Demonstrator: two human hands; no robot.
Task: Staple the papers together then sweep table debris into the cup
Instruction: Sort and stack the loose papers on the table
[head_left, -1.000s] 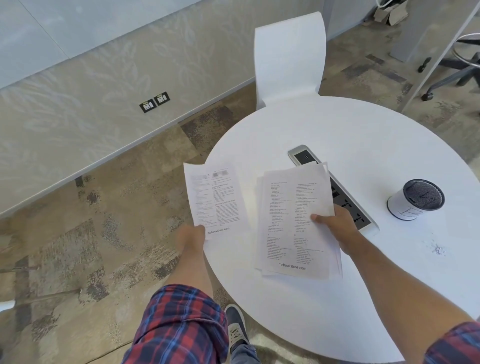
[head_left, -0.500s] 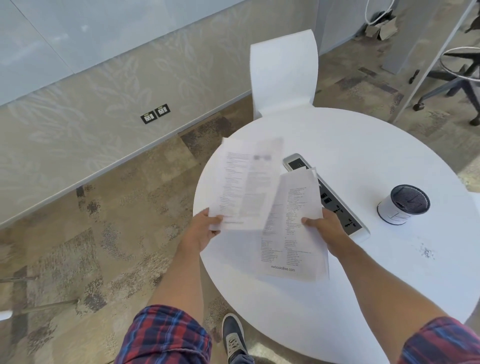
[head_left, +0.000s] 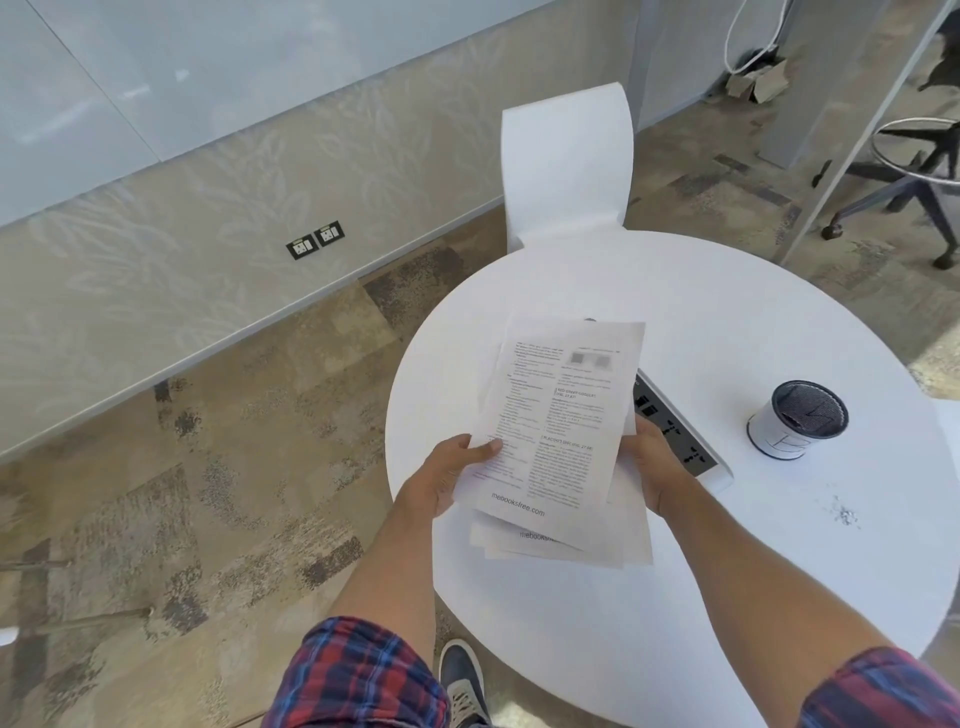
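Your left hand (head_left: 451, 475) and right hand (head_left: 652, 462) both grip the papers (head_left: 558, 426), sheets skewed with long axis away from you, stapler unseen.

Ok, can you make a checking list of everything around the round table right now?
Surface: round white table, mostly bare.
Job's things: papers stacked unevenly in both hands; cup upright; debris scattered near it; stapler not seen.
Clutter: power strip partly under the papers.
Grippers: left hand and right hand grip the papers' lower edges.
Cables: white cable by the far wall.
Surroundings: white chair, wall sockets, office chair base.
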